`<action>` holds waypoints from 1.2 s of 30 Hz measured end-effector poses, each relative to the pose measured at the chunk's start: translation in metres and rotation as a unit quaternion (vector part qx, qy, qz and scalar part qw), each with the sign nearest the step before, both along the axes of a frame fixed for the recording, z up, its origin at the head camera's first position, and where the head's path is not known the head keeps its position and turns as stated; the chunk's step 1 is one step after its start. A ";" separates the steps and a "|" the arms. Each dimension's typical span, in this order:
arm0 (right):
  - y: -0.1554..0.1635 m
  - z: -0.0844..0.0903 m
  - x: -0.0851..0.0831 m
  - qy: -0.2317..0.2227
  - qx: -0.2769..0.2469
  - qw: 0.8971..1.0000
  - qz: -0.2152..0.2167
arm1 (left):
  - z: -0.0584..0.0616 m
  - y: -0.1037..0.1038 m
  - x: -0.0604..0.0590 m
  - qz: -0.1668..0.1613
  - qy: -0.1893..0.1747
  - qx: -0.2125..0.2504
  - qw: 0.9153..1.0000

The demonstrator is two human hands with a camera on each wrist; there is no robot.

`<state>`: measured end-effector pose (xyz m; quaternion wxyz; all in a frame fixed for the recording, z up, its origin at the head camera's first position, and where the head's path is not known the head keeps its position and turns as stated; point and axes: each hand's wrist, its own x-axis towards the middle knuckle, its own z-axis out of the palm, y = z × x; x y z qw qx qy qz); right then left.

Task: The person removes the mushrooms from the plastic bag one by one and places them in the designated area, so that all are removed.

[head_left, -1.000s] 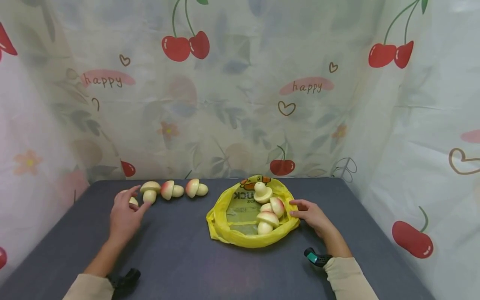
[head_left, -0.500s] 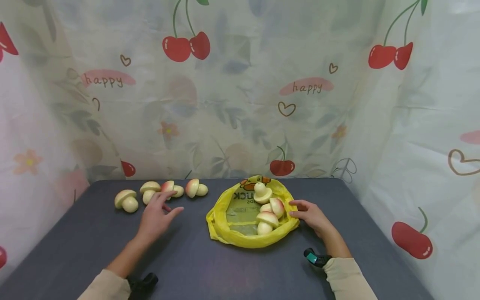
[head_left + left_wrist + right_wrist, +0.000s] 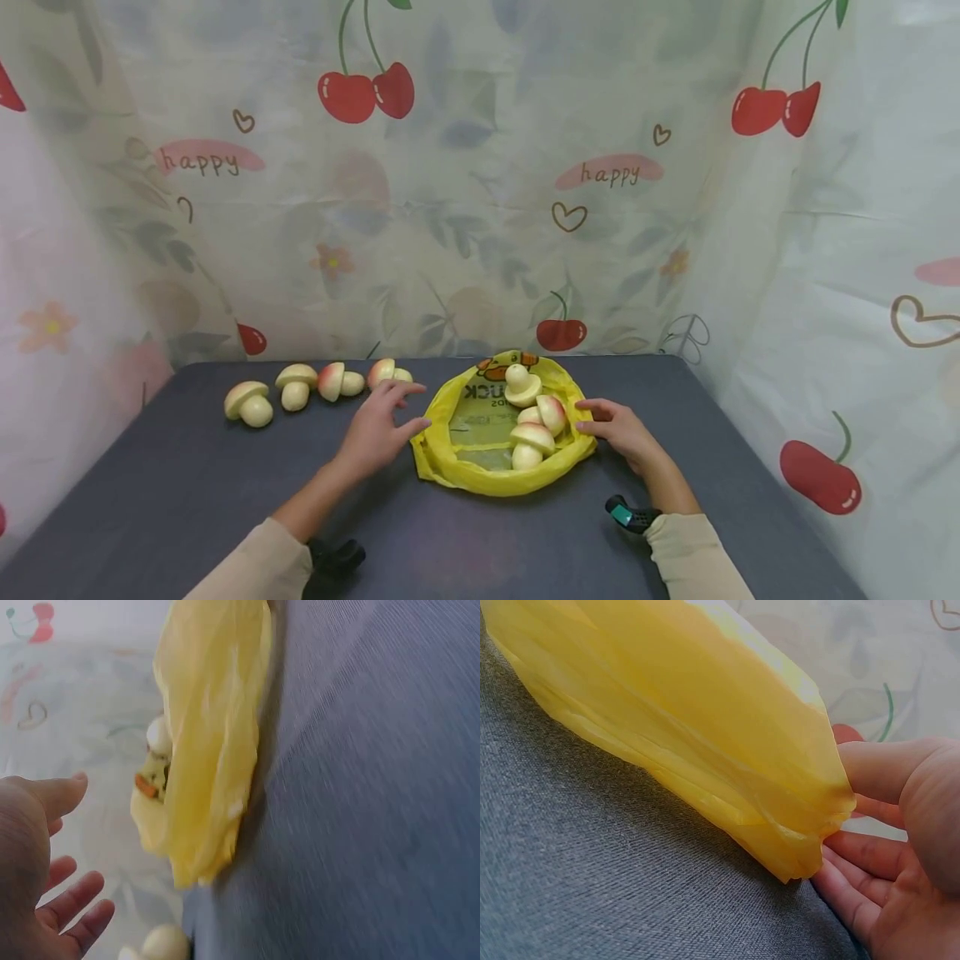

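My left hand is open, held above the table just left of the yellow plastic bag. In the left wrist view the left hand has nothing between its spread thumb and fingers. The bag stands with its rim rolled down, its mouth facing up. Three toy mushrooms lie inside, among them an upside-down mushroom and a lower mushroom. My right hand touches the bag's right side with fairly straight fingers; the right wrist view shows its fingers against the bag's edge.
Left of the bag, several toy mushrooms stand in a row along the table's back, from the leftmost mushroom to one mushroom partly behind my left hand. A printed curtain encloses the dark table.
My left hand has moved right, from the leftmost mushrooms past the row to the bag's left side, carrying nothing. My right hand and the bag have stayed in place.
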<state>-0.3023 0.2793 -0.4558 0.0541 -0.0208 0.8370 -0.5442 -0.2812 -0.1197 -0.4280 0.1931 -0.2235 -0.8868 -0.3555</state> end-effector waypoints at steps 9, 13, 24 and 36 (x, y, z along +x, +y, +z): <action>0.001 -0.001 -0.001 0.000 -0.004 1.000 0.000 | 0.008 0.038 -0.007 -0.089 -0.083 -0.045 0.992; 0.001 -0.001 0.000 0.001 -0.003 1.000 -0.002 | 0.011 0.051 -0.010 -0.123 -0.115 -0.067 0.983; 0.001 -0.001 -0.001 0.002 -0.002 1.000 0.000 | 0.019 0.089 -0.016 -0.202 -0.159 -0.112 0.960; 0.001 -0.003 -0.002 0.003 0.006 1.000 -0.005 | 0.013 0.123 -0.014 -0.210 -0.148 -0.189 0.948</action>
